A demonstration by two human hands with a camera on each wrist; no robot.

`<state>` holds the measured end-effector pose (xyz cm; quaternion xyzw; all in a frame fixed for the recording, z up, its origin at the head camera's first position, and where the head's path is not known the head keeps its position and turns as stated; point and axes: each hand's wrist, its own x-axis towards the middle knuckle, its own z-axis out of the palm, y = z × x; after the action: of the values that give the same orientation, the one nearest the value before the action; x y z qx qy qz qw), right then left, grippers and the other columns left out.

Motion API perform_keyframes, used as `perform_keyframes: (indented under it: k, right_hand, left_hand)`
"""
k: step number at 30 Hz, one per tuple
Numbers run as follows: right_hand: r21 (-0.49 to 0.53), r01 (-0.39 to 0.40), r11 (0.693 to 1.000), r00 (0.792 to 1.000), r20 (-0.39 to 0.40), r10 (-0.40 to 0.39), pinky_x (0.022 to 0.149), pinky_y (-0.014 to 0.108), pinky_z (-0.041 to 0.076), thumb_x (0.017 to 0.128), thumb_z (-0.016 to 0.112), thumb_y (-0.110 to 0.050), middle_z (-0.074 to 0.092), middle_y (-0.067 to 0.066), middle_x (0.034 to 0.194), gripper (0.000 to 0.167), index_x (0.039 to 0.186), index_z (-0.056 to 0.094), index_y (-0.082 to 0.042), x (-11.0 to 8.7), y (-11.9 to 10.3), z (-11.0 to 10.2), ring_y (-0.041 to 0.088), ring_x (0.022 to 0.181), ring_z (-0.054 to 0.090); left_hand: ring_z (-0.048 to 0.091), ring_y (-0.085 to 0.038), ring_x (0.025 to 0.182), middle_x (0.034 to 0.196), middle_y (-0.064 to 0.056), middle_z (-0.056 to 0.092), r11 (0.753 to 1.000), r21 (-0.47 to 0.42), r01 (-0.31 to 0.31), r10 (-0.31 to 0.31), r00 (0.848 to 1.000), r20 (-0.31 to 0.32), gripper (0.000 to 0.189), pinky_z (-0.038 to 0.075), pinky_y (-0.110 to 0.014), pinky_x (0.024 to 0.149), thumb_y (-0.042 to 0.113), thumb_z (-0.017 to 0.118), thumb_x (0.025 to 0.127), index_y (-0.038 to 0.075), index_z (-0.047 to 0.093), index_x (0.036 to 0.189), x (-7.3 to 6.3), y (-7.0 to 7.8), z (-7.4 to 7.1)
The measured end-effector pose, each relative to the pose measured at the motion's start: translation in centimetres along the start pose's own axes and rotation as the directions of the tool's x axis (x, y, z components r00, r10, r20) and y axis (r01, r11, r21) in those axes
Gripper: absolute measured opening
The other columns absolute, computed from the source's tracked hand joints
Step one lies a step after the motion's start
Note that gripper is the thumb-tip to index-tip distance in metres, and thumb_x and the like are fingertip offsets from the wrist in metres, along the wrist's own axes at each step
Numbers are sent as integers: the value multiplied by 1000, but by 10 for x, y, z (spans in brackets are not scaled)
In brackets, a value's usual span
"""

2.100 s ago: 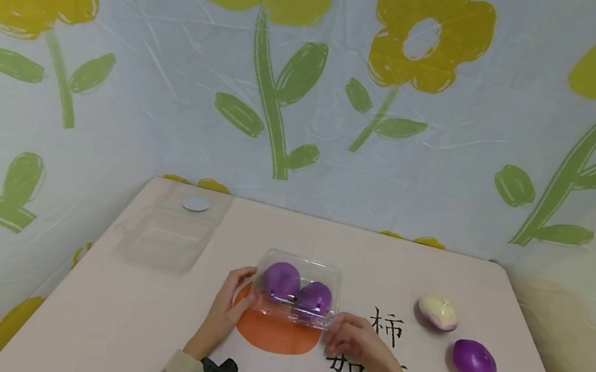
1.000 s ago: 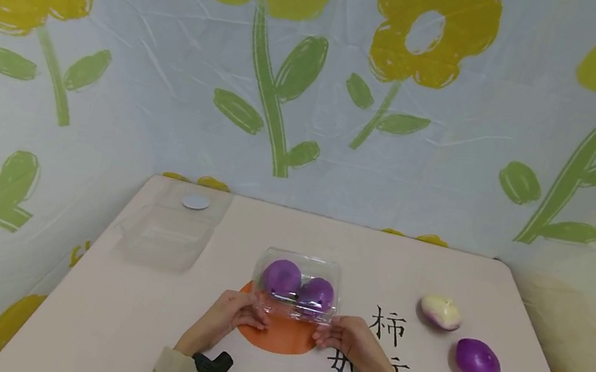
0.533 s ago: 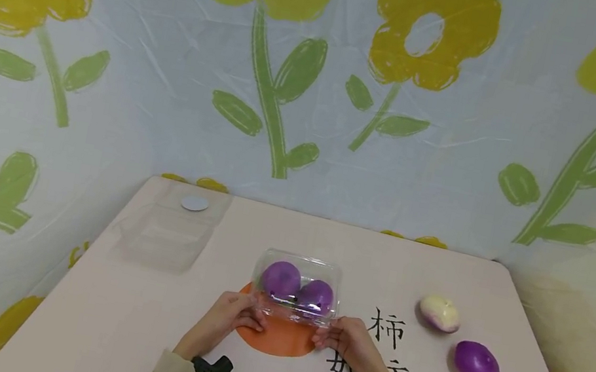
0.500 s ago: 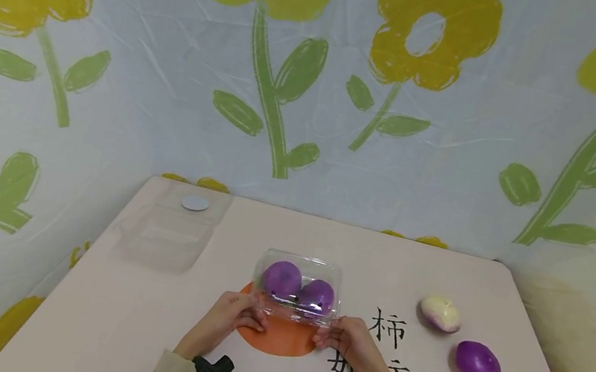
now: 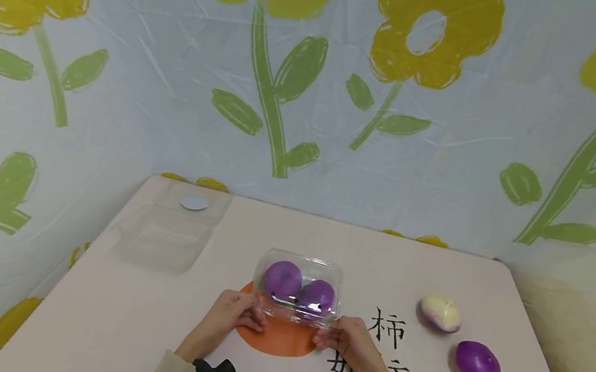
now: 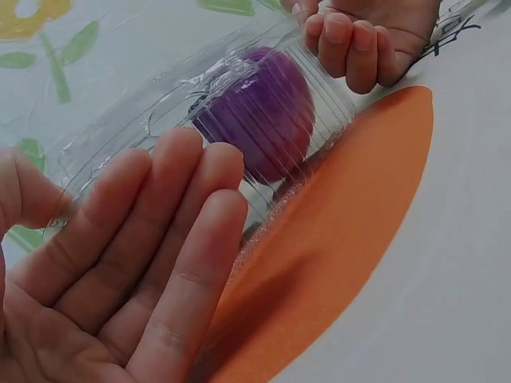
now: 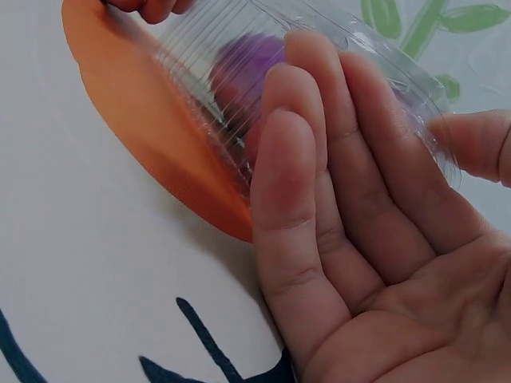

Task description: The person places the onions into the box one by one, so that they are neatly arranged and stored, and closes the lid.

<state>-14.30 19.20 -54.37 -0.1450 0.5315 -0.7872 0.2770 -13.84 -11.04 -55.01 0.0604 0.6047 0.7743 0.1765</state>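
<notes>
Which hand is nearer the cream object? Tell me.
Right: the right hand is left of the cream object, at the filled box's near right corner. The left hand is farther left, at the box's near left corner.

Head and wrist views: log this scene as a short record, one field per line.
left hand: left hand pinches the near left corner of the middle container
right hand: right hand pinches its near right corner
middle container: clear container, partly over an orange print
contents: larger purple item on the left, smaller purple item on the right
far left: second clear container, with a white oval label
loose at right: cream-and-purple item; glossy purple item, nearer the person
backdrop: flower-print sheet
</notes>
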Motion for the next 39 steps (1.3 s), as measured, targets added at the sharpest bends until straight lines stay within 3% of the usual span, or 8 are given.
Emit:
perform_keyframes:
  k: [13, 16, 19, 21, 24, 28, 33, 39]
  right_hand:
    - [29, 24, 999, 990, 138, -28, 87, 34, 58, 104, 26, 0, 73, 14, 103, 42, 109, 67, 9, -2, -4, -14, 22, 96, 71]
    - [-6, 23, 1000, 995, 94, -23, 84, 31, 58, 106, 28, -5, 73, 12, 99, 42, 105, 68, 9, -6, -10, -21, 20, 92, 71]
    - [-33, 10, 999, 999, -51, -12, 77, 28, 59, 109, 33, -14, 72, 9, 92, 42, 97, 68, 5, -9, -14, -25, 16, 83, 69]
    - [-30, 4, 1000, 981, -195, -10, 73, 27, 58, 109, 38, -20, 70, 8, 88, 40, 92, 67, 2, -10, -15, -26, 16, 79, 67]
    - [-12, 31, 999, 918, -396, -33, 72, 27, 58, 107, 45, -22, 67, 9, 87, 34, 93, 64, 2, -7, -14, -24, 17, 77, 64]
    - [-78, 139, 987, 840, -519, -159, 78, 30, 59, 106, 47, -18, 67, 10, 94, 29, 104, 59, 8, -2, -8, -17, 18, 83, 66]
    - [-191, 343, 920, 823, -412, -392, 98, 34, 52, 107, 40, -9, 57, 29, 127, 38, 129, 39, 22, 4, -1, -8, 21, 111, 64]
    - [-328, 346, 879, 879, -214, -426, 112, 24, 30, 101, 46, 1, 10, 27, 161, 65, 155, 11, 2, 8, 5, 0, 36, 148, 19]
  left_hand:
    - [71, -29, 83, 79, -15, 68, 992, -95, -81, 81, 997, -3, 40, 60, -40, 82, 22, 50, 103, -4, 60, 75, 9, -11, -12]
    - [69, -26, 76, 75, -13, 65, 988, -99, -119, 116, 993, -33, 42, 61, -38, 76, 24, 50, 104, -4, 58, 73, 11, -12, -12]
    - [66, -21, 67, 70, -11, 62, 986, -61, -158, 148, 979, -137, 43, 60, -32, 66, 24, 52, 103, -5, 55, 72, 13, -12, -10]
    - [63, -19, 62, 69, -9, 60, 983, -23, -180, 170, 962, -215, 44, 58, -30, 61, 24, 51, 103, -8, 54, 73, 13, -12, -9]
    - [60, -17, 59, 68, -9, 59, 979, 19, -204, 199, 927, -319, 45, 56, -28, 56, 23, 50, 104, -12, 54, 76, 13, -11, -9]
    - [58, -17, 60, 71, -12, 61, 971, 62, -231, 237, 890, -389, 39, 54, -27, 57, 19, 51, 104, -11, 56, 81, 12, -10, -10]
    - [62, -21, 82, 100, -17, 65, 942, 172, -287, 331, 871, -364, 18, 57, -26, 73, 15, 57, 102, -1, 61, 108, 11, -13, -13]
    - [49, -27, 129, 150, -4, 46, 882, 348, -318, 391, 905, -164, 52, 42, -45, 108, 21, 59, 101, 26, 43, 150, 9, -13, -13]
